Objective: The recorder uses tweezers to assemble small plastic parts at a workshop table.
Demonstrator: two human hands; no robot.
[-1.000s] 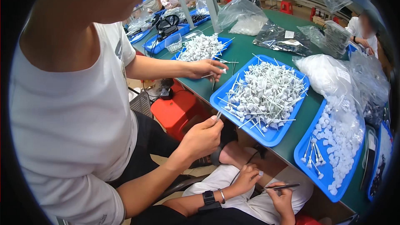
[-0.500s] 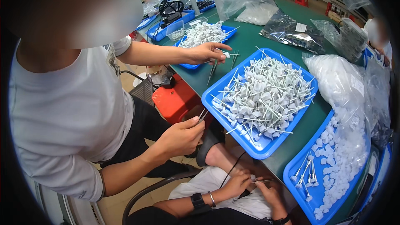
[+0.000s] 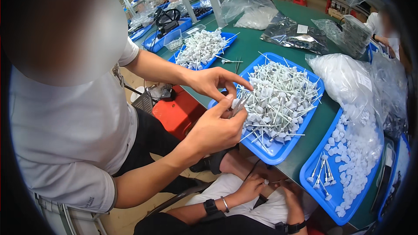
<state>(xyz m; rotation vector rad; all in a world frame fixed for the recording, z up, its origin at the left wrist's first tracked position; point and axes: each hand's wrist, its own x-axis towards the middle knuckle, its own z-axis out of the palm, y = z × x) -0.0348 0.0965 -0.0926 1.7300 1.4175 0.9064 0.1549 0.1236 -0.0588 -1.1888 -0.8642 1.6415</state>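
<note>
A green bench [image 3: 305, 15] runs across the scene, with a co-worker in a white shirt [image 3: 65, 139] at its left side and another person [image 3: 374, 22] partly showing at the far right. On the bench's near edge sits a blue tray [image 3: 271, 160] heaped with thin pale stems that have white heads. The blue tray on the right [image 3: 314, 195] holds loose white caps and a few stems set apart from them; a clear bag [image 3: 339, 72] with white pieces inside lies over its far end. A smaller blue tray [image 3: 228, 40] behind carries another pile of stems. Farther back lie a clear bag with pale contents [image 3: 257, 18] and a dark shiny bag [image 3: 285, 35]. A red seat [image 3: 178, 111] stands below the bench edge.

The co-worker's two hands meet over the near-left corner of the heaped tray, one gripping metal tweezers [image 3: 239, 108].

Lower down, over white trousers [image 3: 213, 189], the wearer's left hand [image 3: 251, 190] has its fingers closed on a small white cap [image 3: 266, 182]; a black watch [image 3: 211, 207] and a thin bracelet [image 3: 224, 204] circle that wrist. The right hand [image 3: 288, 190] is just beside it, partly in shadow, and whether its fingers are closed on anything cannot be told. A dark band [image 3: 292, 227] rings the right wrist.
</note>
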